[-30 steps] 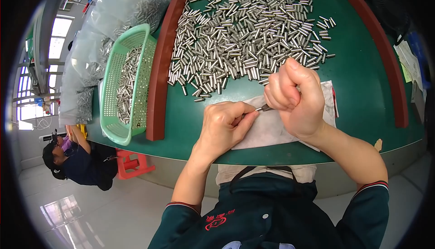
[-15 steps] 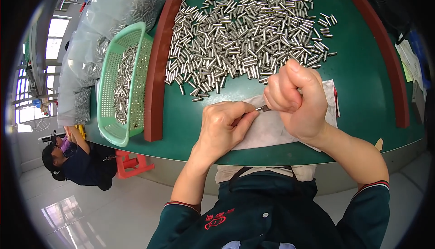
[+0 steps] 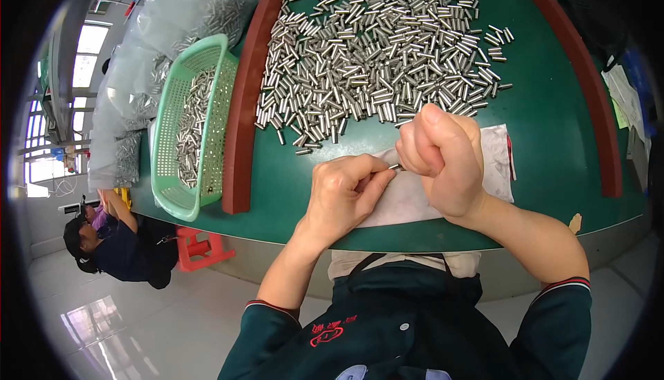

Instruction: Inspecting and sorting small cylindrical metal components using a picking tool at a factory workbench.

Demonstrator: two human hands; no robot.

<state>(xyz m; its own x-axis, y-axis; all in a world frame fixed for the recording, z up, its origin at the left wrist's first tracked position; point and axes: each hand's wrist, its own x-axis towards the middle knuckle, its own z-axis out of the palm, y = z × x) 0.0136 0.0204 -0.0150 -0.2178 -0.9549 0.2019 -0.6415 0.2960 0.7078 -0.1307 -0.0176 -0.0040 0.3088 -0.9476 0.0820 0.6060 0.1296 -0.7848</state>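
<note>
From here, the left grip [image 3: 344, 193] pinches a smooth, shiny metal pin [image 3: 395, 167], long axis pointing right and slightly far, toward the clenched right grip [image 3: 446, 162], its inside hidden.

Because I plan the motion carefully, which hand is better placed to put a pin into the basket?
Probably the left hand: it pinches a pin and is nearer the basket than the right hand.

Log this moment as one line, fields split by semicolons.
Left hand: pinching metal pin; right hand: fisted beside pin, contents hidden; white cloth: beneath hands; loose pins: beyond hands; green basket: at left
</note>
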